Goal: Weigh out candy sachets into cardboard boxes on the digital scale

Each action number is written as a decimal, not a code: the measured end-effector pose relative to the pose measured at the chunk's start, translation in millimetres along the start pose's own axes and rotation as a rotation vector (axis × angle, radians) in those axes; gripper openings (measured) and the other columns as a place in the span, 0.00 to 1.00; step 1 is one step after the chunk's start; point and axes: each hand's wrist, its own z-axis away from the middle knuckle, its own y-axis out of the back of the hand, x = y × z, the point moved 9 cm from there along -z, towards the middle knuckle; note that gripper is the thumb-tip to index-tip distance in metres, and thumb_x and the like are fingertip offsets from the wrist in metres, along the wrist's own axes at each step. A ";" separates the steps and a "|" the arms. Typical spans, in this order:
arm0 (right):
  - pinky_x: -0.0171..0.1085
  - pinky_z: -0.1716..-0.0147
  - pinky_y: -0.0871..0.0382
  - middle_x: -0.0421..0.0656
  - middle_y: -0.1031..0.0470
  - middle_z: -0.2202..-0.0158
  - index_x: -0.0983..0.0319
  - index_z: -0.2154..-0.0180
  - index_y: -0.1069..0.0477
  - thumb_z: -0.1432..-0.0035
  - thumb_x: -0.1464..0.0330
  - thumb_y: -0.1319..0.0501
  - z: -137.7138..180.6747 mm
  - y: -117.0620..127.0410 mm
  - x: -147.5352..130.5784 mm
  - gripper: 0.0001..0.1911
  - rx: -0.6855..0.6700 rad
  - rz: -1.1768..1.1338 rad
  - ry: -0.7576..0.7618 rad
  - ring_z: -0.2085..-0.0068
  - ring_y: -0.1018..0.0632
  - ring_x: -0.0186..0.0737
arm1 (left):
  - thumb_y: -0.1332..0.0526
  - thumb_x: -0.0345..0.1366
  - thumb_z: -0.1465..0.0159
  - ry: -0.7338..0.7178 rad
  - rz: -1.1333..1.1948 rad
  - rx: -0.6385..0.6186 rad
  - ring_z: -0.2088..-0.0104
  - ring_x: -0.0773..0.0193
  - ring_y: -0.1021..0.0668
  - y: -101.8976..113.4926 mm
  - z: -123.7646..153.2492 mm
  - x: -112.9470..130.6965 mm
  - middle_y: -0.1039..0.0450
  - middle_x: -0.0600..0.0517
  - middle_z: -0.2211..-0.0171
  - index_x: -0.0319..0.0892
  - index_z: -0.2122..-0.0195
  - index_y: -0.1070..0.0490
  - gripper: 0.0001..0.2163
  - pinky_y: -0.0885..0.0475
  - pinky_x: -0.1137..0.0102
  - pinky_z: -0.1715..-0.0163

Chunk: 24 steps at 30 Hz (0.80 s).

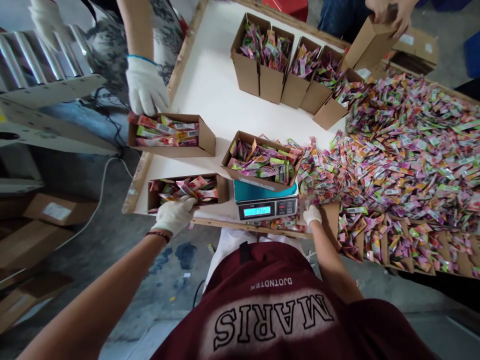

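Half done, perhaps: rests white-gloved left fingers [187, 203] on packed brown cardboard box [224, 189], leaves multicoloured packets [408, 145] loose, cannot tell either grip.

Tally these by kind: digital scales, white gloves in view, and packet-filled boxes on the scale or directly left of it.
Digital scale: 1
White gloves: 4 (your left hand, your right hand, co-worker's hand, another hand at upper left)
Packet-filled boxes: 3 (scale box, near-left box, far-left box)
Total: 8
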 end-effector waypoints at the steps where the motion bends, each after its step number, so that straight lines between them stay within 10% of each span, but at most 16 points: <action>1: 0.35 0.66 0.27 0.45 0.22 0.66 0.66 0.59 0.24 0.33 0.65 0.38 -3.1 2.5 11.7 0.10 -0.001 -0.023 -0.028 0.68 0.22 0.35 | 0.49 0.44 0.30 -0.001 0.007 0.002 0.58 0.51 0.21 0.3 0.1 0.4 0.24 0.39 0.49 0.39 0.49 0.26 0.19 0.32 0.63 0.62; 6: 0.38 0.61 0.28 0.52 0.19 0.58 0.66 0.49 0.27 0.33 0.68 0.47 -1.4 93.0 22.3 0.17 0.315 -0.301 0.083 0.61 0.20 0.44 | 0.48 0.42 0.30 -0.001 0.032 0.023 0.58 0.50 0.21 3.8 0.7 2.3 0.24 0.40 0.50 0.40 0.51 0.25 0.17 0.34 0.62 0.63; 9: 0.41 0.57 0.28 0.49 0.20 0.59 0.62 0.54 0.25 0.34 0.61 0.42 24.3 181.1 -25.0 0.14 0.594 -0.528 0.420 0.59 0.21 0.46 | 0.48 0.41 0.30 0.005 0.033 0.039 0.59 0.50 0.21 7.5 1.7 3.2 0.23 0.40 0.52 0.41 0.52 0.24 0.16 0.35 0.61 0.63; 12: 0.41 0.54 0.27 0.49 0.20 0.55 0.60 0.54 0.26 0.34 0.63 0.40 44.5 235.2 -80.9 0.12 0.599 -0.560 0.673 0.55 0.20 0.46 | 0.47 0.41 0.30 -0.002 0.028 0.045 0.59 0.49 0.20 11.1 3.3 5.0 0.23 0.40 0.54 0.40 0.52 0.24 0.15 0.35 0.61 0.63; 24: 0.41 0.60 0.25 0.43 0.22 0.61 0.58 0.58 0.26 0.33 0.64 0.39 77.2 253.2 -43.4 0.06 0.656 -0.627 0.607 0.63 0.21 0.41 | 0.50 0.44 0.30 0.004 -0.016 -0.001 0.56 0.47 0.20 7.9 2.8 6.0 0.23 0.39 0.49 0.39 0.49 0.26 0.20 0.33 0.62 0.62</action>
